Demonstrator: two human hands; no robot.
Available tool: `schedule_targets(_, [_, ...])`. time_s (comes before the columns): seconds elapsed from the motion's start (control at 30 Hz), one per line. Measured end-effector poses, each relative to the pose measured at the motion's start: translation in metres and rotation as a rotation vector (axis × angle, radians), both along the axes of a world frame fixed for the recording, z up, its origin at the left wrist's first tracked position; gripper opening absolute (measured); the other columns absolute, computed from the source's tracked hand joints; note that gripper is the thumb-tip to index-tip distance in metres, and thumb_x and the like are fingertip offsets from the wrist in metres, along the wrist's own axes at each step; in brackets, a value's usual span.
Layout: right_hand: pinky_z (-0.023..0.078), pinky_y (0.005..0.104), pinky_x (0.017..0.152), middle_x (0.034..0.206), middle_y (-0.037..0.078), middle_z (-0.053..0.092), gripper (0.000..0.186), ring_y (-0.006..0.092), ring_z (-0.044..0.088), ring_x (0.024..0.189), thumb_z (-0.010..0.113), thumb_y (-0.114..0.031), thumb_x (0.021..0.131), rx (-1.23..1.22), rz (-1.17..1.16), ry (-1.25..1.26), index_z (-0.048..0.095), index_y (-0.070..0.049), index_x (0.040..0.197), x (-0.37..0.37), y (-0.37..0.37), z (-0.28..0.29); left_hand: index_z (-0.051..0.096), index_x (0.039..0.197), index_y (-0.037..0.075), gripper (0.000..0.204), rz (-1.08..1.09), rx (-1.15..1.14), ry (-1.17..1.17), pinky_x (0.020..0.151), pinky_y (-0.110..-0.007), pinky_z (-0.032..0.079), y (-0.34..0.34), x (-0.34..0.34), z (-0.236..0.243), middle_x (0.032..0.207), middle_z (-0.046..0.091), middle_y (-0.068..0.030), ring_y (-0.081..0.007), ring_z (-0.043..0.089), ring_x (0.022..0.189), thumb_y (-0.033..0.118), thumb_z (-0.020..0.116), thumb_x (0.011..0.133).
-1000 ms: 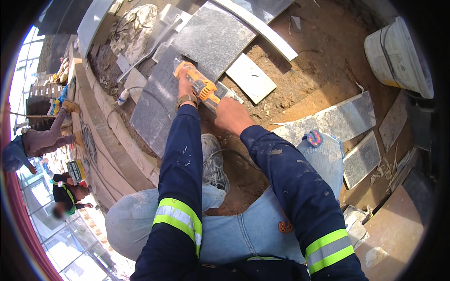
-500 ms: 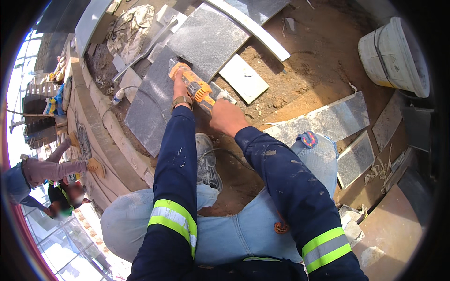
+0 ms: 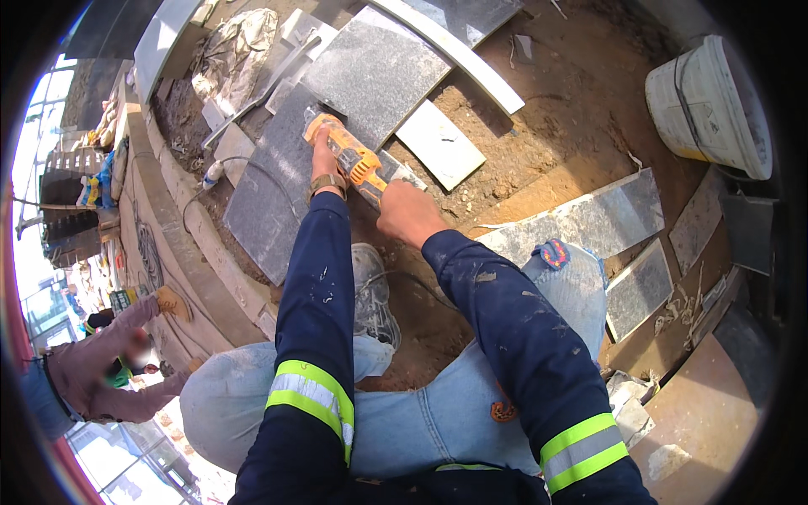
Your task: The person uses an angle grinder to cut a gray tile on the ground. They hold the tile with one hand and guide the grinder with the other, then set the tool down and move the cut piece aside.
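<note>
My left hand is closed round the front of an orange power tool, while my right hand grips its rear end. The tool's head points away from me and sits at a dark grey stone slab, near where it borders a speckled grey slab. A pale square tile lies on the soil just right of the tool. A black cable runs under my arms past my shoe.
A white bucket stands at upper right, above stone strips and offcuts. A curved white strip crosses the top. Crumpled sheeting and a curved kerb lie left. A co-worker walks beyond the kerb.
The co-worker at the left has moved further down the view past another person. My hands and the tool hold nearly the same pose, appearing slightly left of where they were a second ago.
</note>
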State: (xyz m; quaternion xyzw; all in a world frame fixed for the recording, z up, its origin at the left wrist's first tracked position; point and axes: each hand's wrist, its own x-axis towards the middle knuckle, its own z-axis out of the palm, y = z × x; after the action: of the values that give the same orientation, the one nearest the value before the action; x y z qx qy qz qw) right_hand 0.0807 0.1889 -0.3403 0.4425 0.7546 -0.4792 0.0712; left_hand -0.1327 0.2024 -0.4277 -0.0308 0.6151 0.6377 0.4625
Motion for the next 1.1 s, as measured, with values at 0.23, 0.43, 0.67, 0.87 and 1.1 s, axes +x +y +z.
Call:
schedule_targets(0.23, [0.055,0.0392,0.083,0.102,0.022,0.070,0.028,0.0345,0.069,0.097,0.071,-0.012,0.073,0.022,0.001,-0.005,0.069,0.002,0.097,-0.001,0.002,-0.002,0.058,0.115,0.006,0.050,0.002,-0.010,0.012,0.073,-0.048,0.057,0.004,0.004,0.000,0.095,0.065,-0.0134,-0.0318,0.067,0.080,0.050,0.058,0.091])
schedule_targets(0.43, [0.055,0.0390,0.082,0.102,0.021,0.070,0.028,0.0333,0.069,0.097,0.072,-0.013,0.072,0.010,0.004,0.000,0.069,0.002,0.096,-0.002,0.003,0.000,0.057,0.120,0.006,0.054,-0.010,-0.031,0.002,0.074,-0.045,0.057,0.000,-0.004,-0.003,0.102,0.066,-0.0130,-0.0301,0.067,0.083,0.050,0.058,0.090])
schedule_targets(0.67, [0.055,0.0386,0.083,0.103,0.021,0.070,0.033,0.0335,0.069,0.098,0.072,-0.014,0.073,0.011,-0.007,-0.013,0.067,0.003,0.101,0.002,0.000,-0.001,0.058,0.120,0.006,0.052,0.008,-0.016,0.047,0.075,-0.045,0.057,0.000,0.005,0.001,0.104,0.066,-0.0123,-0.0298,0.067,0.083,0.049,0.057,0.091])
schedule_targets(0.87, [0.055,0.0385,0.083,0.102,0.021,0.070,0.034,0.0336,0.069,0.098,0.072,-0.014,0.073,0.011,-0.004,-0.011,0.066,0.003,0.101,0.005,-0.002,-0.002,0.058,0.121,0.005,0.054,-0.012,-0.016,0.058,0.076,-0.044,0.057,-0.002,0.007,0.002,0.103,0.066,-0.0123,-0.0294,0.068,0.084,0.050,0.057,0.091])
schedule_targets(1.1, [0.055,0.0390,0.083,0.101,0.022,0.070,0.031,0.0342,0.069,0.098,0.070,-0.014,0.074,0.015,-0.004,0.010,0.066,0.004,0.100,0.009,-0.003,0.001,0.059,0.119,0.005,0.053,-0.002,-0.028,0.062,0.074,-0.043,0.057,-0.003,0.009,0.002,0.102,0.066,-0.0118,-0.0288,0.068,0.083,0.050,0.058,0.091])
